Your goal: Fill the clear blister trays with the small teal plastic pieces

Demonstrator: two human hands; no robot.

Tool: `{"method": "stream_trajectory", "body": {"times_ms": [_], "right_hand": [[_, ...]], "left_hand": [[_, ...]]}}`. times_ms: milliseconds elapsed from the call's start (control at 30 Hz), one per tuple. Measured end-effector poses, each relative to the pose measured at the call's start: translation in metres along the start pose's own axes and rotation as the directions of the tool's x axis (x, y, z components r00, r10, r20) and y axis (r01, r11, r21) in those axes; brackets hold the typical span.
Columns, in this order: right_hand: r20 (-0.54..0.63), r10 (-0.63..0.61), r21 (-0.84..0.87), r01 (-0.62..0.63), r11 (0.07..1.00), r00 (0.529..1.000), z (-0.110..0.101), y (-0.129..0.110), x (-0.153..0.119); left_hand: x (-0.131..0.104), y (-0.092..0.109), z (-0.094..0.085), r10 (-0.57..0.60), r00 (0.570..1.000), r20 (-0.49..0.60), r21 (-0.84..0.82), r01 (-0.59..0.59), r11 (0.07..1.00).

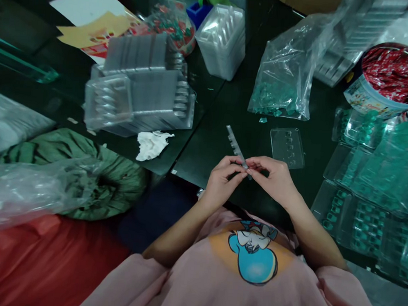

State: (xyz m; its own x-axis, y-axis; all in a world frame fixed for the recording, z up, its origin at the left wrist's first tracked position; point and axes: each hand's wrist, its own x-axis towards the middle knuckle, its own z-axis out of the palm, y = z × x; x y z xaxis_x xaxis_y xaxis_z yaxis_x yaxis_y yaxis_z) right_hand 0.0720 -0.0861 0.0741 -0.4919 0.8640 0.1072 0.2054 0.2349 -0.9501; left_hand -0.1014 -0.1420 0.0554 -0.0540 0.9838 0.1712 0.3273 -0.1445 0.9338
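Left hand (223, 177) and right hand (274, 177) are held close together at the near side of the flat tray (288, 147), forearms angled inward, fingers bent. A clear ridged tray (237, 147) is gripped by its near end between the fingertips of both. It is held edge-on above the surface (213, 125), left of the flat tray; long axis slanted, far end pointed forward and leftward.

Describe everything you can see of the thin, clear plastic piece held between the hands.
The thin, clear plastic piece looks greyish and is seen nearly edge-on, small bumps lining its left side. It slants, far end up and left in the picture, over the dark green table. Fingers of the left hand and right hand grip its near end, partly hiding it.
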Motion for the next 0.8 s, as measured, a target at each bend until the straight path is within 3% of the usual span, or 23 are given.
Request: {"method": "stream_trajectory", "body": {"times_ms": [333,600,800], "right_hand": [[-0.003,-0.067,-0.115,0.066,0.991,0.998,-0.003,-0.002,0.0],[-0.045,-0.125,-0.197,0.114,0.974,0.991,-0.002,0.0,-0.001],[-0.049,-0.098,-0.191,0.087,0.978,0.994,-0.006,-0.002,-0.001]], "left_hand": [[0.01,0.002,-0.004,0.071,0.989,0.127,0.059,-0.08,0.995],[0.016,0.006,-0.005,0.078,0.984,0.159,0.087,-0.093,0.992],[0.016,0.003,-0.004,0.075,0.978,0.194,0.101,-0.095,0.99]]}}
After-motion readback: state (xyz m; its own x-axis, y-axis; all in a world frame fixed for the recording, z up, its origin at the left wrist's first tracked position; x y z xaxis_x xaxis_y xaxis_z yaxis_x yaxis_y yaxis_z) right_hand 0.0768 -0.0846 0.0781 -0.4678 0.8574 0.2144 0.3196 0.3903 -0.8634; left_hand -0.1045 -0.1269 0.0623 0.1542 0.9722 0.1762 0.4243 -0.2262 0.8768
